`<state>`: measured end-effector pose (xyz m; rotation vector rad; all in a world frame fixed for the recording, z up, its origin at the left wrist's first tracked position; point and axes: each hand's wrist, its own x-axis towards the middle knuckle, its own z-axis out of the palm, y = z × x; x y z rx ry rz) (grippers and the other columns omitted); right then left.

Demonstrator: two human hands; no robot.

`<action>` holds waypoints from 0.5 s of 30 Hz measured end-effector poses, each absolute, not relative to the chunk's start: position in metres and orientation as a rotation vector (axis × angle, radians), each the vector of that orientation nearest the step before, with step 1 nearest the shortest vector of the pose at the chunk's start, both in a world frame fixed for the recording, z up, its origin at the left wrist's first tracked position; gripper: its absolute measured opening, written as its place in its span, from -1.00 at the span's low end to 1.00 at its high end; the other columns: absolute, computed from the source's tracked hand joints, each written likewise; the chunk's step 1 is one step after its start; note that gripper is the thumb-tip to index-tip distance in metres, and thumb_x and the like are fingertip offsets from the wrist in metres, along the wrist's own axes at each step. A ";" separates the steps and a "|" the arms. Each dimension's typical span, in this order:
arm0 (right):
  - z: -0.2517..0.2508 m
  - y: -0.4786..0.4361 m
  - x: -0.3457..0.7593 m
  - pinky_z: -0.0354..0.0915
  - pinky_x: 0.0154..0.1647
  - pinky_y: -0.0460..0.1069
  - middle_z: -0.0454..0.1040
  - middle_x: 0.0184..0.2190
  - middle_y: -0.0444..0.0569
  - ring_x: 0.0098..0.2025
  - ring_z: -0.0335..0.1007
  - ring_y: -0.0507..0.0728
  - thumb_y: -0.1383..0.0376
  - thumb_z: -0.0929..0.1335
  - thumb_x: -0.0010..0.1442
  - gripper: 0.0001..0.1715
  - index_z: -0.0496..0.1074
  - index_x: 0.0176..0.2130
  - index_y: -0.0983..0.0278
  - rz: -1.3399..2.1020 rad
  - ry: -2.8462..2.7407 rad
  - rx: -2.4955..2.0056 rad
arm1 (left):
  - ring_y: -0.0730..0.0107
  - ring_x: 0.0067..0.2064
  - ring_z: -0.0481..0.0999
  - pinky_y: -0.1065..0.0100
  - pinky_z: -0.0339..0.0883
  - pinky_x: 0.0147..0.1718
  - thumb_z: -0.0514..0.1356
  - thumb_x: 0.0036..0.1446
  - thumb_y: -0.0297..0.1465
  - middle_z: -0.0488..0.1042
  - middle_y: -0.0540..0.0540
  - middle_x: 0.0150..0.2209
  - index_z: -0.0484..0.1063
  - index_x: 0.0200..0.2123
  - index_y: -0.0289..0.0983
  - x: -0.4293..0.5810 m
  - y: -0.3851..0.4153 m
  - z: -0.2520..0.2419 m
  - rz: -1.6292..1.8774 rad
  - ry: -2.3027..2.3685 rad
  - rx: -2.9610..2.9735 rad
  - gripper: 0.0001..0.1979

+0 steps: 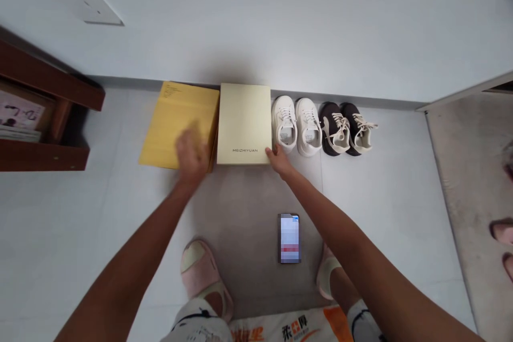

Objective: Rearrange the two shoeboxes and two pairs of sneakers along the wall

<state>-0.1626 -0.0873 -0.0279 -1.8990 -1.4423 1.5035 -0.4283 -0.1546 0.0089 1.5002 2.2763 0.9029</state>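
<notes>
A cream box [244, 117] marked MEIZHIYUAN lies flat on the floor against the wall. My right hand [278, 159] is closed at its front right corner, thumb on the edge, close to a white sneaker [285, 120]. To the left of the cream box lies a yellow box or packet [168, 123], slightly turned, with small print at its far edge. My left hand [193, 155] is over the right part of the yellow thing; motion smears its fingers, so I cannot see whether they touch or grip it.
Right of the cream box stand the other white sneaker [310, 125] and a pair of black sneakers [334, 127] with pale laces. A phone [289, 239] lies between my feet. A dark wooden shelf [44, 155] is at left; a printed bag [276, 326] lies at the bottom.
</notes>
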 end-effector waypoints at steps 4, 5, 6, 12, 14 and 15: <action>-0.030 -0.089 -0.167 0.26 0.33 0.22 0.31 0.36 0.22 0.32 0.32 0.25 0.03 0.21 0.41 -0.24 0.03 0.45 0.26 1.620 -1.306 -1.846 | 0.00 0.38 0.28 -0.05 0.11 0.37 0.10 0.32 -0.04 0.32 -0.41 0.34 0.21 0.34 -0.32 -0.364 -0.162 -0.015 0.976 2.039 1.056 -0.33; -0.030 -0.089 -0.169 0.24 0.35 0.23 0.30 0.37 0.18 0.34 0.30 0.25 0.02 0.20 0.41 -0.25 0.05 0.44 0.23 1.630 -1.291 -1.818 | 0.00 0.35 0.33 -0.05 0.16 0.35 0.08 0.34 -0.05 0.35 -0.40 0.32 0.22 0.33 -0.31 -0.358 -0.161 -0.019 0.995 2.014 0.900 -0.35; -0.030 -0.089 -0.170 0.22 0.36 0.23 0.29 0.38 0.15 0.35 0.27 0.25 0.00 0.19 0.41 -0.27 0.09 0.43 0.20 1.638 -1.276 -1.787 | 0.01 0.32 0.38 -0.04 0.19 0.33 0.05 0.36 -0.06 0.39 -0.38 0.29 0.25 0.33 -0.30 -0.356 -0.159 -0.021 1.012 1.976 0.792 -0.38; -0.029 -0.104 -0.161 0.49 0.06 0.24 0.40 0.27 0.00 0.17 0.41 0.24 -0.02 0.15 0.40 -0.38 0.18 0.37 0.00 1.797 -0.966 -1.739 | 0.02 0.46 0.18 0.00 0.03 0.41 0.16 0.29 -0.05 0.25 -0.20 0.43 0.28 0.39 -0.13 -0.355 -0.172 0.020 0.989 1.966 1.293 -0.34; -0.029 -0.111 -0.163 0.52 -0.04 0.19 0.51 0.13 -0.04 0.00 0.50 0.18 0.03 0.18 0.39 -0.45 0.26 0.30 -0.01 1.948 -0.863 -1.687 | -0.07 0.51 0.02 -0.10 -0.10 0.43 0.20 0.25 -0.06 0.14 -0.18 0.48 0.28 0.39 -0.11 -0.339 -0.186 0.037 0.881 1.989 1.635 -0.31; -0.029 -0.113 -0.165 0.52 -0.08 0.17 0.56 0.03 -0.05 -0.09 0.53 0.16 0.04 0.21 0.37 -0.49 0.33 0.24 0.01 2.018 -0.852 -1.668 | -0.12 0.52 -0.02 -0.16 -0.16 0.43 0.22 0.23 -0.07 0.11 -0.18 0.49 0.30 0.38 -0.09 -0.327 -0.193 0.043 0.820 1.993 1.779 -0.31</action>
